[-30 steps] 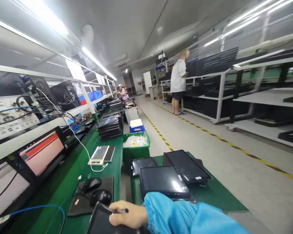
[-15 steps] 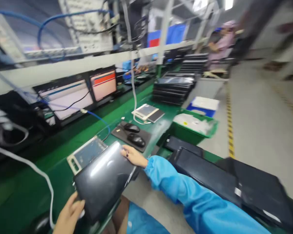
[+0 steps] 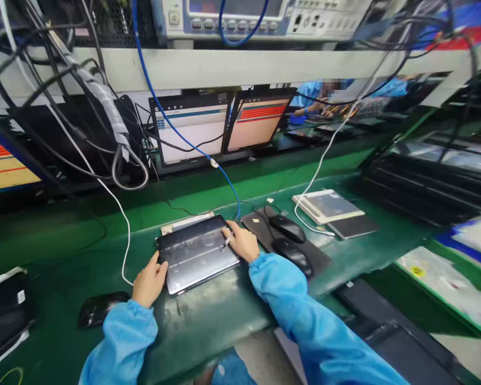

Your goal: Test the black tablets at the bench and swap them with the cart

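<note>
A dark, glossy closed laptop (image 3: 200,259) lies on the green bench top. Its far edge covers most of a cream-coloured frame (image 3: 187,222). My left hand (image 3: 149,280) grips the laptop's left edge, fingers at the side. At the far right corner, my right hand (image 3: 242,240) holds on, with fingertips over the top surface. Just right of that hand is a dark mouse mat (image 3: 258,224) carrying two black mice (image 3: 292,255). Another black mouse (image 3: 102,308) rests left of my left hand.
Two lit screens (image 3: 194,128) stand behind the bench. A blue cable (image 3: 192,144) and a white cable (image 3: 124,230) hang to the bench. Farther right are a cream-framed panel (image 3: 328,206), stacked black laptops (image 3: 433,182) and a green bin (image 3: 444,299). A person in blue (image 3: 308,93) sits beyond.
The view has swung left to face the bench. The laptop, tilted up in my hands before, now rests lower on the bench over the cream frame. Both hands stay on it.
</note>
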Demonstrator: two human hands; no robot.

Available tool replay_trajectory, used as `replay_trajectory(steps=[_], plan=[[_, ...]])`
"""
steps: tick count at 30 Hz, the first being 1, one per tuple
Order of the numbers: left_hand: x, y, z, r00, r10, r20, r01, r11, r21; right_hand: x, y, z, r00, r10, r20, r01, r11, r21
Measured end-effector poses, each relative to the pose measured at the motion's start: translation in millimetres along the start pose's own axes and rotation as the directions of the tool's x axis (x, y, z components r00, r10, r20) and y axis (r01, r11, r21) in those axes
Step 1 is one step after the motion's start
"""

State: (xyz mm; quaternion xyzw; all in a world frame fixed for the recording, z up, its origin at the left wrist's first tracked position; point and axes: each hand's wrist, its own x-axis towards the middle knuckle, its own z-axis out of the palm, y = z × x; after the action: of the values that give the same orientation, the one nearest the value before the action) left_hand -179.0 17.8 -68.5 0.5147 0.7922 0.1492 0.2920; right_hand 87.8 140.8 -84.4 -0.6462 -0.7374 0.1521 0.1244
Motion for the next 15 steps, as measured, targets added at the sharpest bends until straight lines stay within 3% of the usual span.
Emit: replay_trajectory(steps=[7, 15], plan=[[6, 5, 2, 0.999, -0.037, -0.021, 0.039, 0.997, 0.069, 13, 4, 17, 1.000, -0.003, -0.003, 0.003, 0.999, -0.051], [7, 10, 5, 0.994, -0.032, -0.108, 0.039, 0.997, 0.071, 18, 13, 26, 1.000, 0.026, 0.017, -0.027, 0.998, 0.050]])
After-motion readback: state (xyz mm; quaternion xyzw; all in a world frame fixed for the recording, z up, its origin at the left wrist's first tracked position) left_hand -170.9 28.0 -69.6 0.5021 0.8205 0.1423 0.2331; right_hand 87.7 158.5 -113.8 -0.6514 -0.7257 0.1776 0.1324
